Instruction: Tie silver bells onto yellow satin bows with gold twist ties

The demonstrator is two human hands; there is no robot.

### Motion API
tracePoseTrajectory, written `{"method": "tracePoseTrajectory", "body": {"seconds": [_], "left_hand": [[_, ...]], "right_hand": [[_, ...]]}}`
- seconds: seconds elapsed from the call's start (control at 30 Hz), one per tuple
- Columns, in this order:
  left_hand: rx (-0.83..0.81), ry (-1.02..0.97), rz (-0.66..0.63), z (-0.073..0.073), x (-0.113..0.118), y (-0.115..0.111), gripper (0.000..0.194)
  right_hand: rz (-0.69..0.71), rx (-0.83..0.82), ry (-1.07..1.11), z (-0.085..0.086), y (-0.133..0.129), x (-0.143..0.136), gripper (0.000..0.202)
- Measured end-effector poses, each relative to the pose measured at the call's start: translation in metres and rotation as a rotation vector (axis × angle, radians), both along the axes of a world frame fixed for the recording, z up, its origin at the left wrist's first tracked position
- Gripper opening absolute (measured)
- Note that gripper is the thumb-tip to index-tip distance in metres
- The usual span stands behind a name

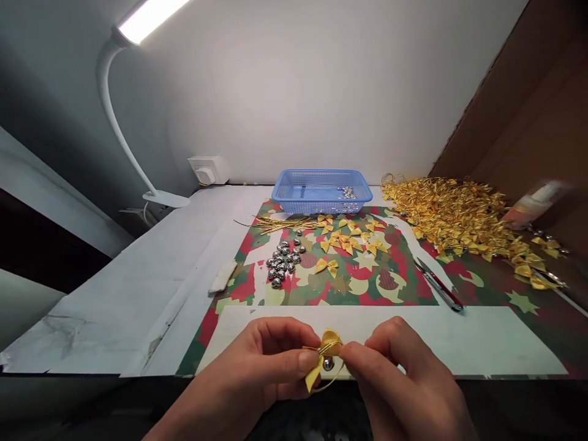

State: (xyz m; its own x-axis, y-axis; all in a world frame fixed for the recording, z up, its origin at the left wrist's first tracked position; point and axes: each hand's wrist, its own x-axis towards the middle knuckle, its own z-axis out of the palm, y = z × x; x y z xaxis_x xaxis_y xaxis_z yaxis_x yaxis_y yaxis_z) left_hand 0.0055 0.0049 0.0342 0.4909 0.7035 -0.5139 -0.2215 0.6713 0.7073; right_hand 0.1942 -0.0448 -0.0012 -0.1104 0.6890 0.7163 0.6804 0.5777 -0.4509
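Near the table's front edge, my left hand [271, 361] pinches a yellow ribbon bow [330, 343] between thumb and fingertips. My right hand [399, 373] has its fingers closed on the bow's right side. A silver bell [327, 363] sits at the bow's underside, between my hands. Thin gold cord crosses the bow's middle and curves below it. Beyond my hands lie a cluster of silver bells [281, 262], loose yellow bows [349, 242] and a bundle of gold cords [285, 224].
A blue basket [321, 207] holding small silver pieces stands at the back. At right are a large heap of yellow bows [459, 211], scissors [438, 286] and a bottle [533, 205]. A white lamp [108, 104] stands at left. White paper [482, 337] borders the front edge.
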Motion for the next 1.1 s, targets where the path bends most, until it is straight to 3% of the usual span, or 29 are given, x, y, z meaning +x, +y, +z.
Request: {"method": "tracePoseTrajectory", "body": {"seconds": [0.43, 0.7, 1.1], "left_hand": [[-0.059, 0.007, 0.011, -0.0029, -0.0037, -0.0007, 0.011], [-0.052, -0.023, -0.004, -0.0021, -0.0041, -0.0006, 0.008], [-0.083, -0.074, -0.055, 0.0042, -0.0007, -0.0011, 0.008]], "right_hand": [[-0.029, -0.015, -0.027, -0.0009, -0.0008, -0.0008, 0.023], [0.037, -0.034, 0.037, -0.0007, -0.0002, -0.0007, 0.025], [0.187, -0.272, 0.329, -0.0080, 0.0035, -0.0020, 0.019]]}}
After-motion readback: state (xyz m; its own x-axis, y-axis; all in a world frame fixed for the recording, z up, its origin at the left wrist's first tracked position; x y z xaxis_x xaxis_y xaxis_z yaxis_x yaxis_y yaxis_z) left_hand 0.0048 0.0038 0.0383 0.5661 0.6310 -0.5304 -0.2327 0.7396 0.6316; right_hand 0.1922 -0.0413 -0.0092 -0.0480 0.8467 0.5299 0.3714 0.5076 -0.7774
